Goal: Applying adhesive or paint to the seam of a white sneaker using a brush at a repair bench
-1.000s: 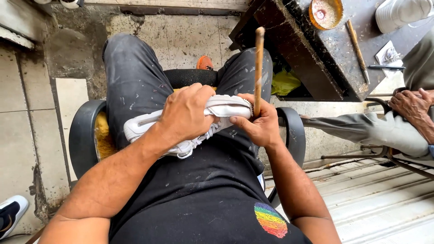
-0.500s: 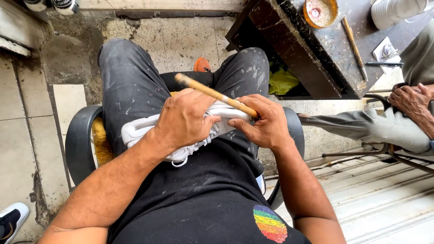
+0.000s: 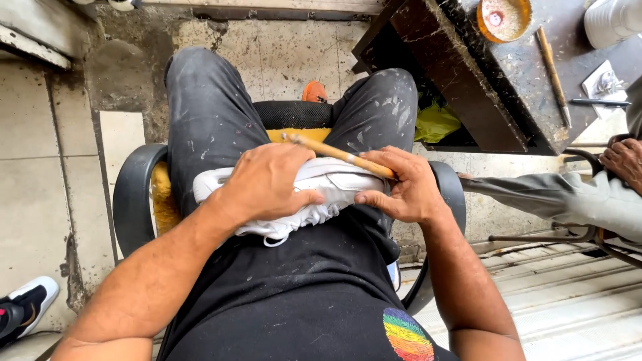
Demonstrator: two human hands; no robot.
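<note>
While a white sneaker [image 3: 301, 200] lies on its side across the lap at the centre of the frame, the person seated in a black office chair [image 3: 134, 200] pins it there with both hands. The left hand [image 3: 264, 184] lies flat over the shoe's middle, fingers curled down around its side, a hold that appears meant to keep the shoe from sliding off the paint-flecked dark trousers [image 3: 207, 113]. The right hand [image 3: 404, 190] steadies the shoe's right end with its fingertips while its fingers close around a thin wooden stick [image 3: 338, 155], which slants up and to the left across the top of the shoe; its tip is too small to read clearly. White laces [image 3: 277, 235] trail loose below the shoe, against the black shirt [image 3: 301, 294].

At the upper right of the frame stands a dark, stained workbench [image 3: 468, 73], within reach of the right arm. On it sits a shallow round orange dish [image 3: 503, 18] holding a pale, crusted residue; what it is cannot be told. A second wooden stick [image 3: 554, 73] lies just beside the dish, and a white container [image 3: 612, 20] shows at the corner, its contents out of view.

At the right edge, another person's hand [image 3: 622, 160] and grey sleeve [image 3: 568, 200] rest on a chair. A black-and-white sneaker [image 3: 27, 309] sits on the tiled floor [image 3: 40, 167] at lower left.
</note>
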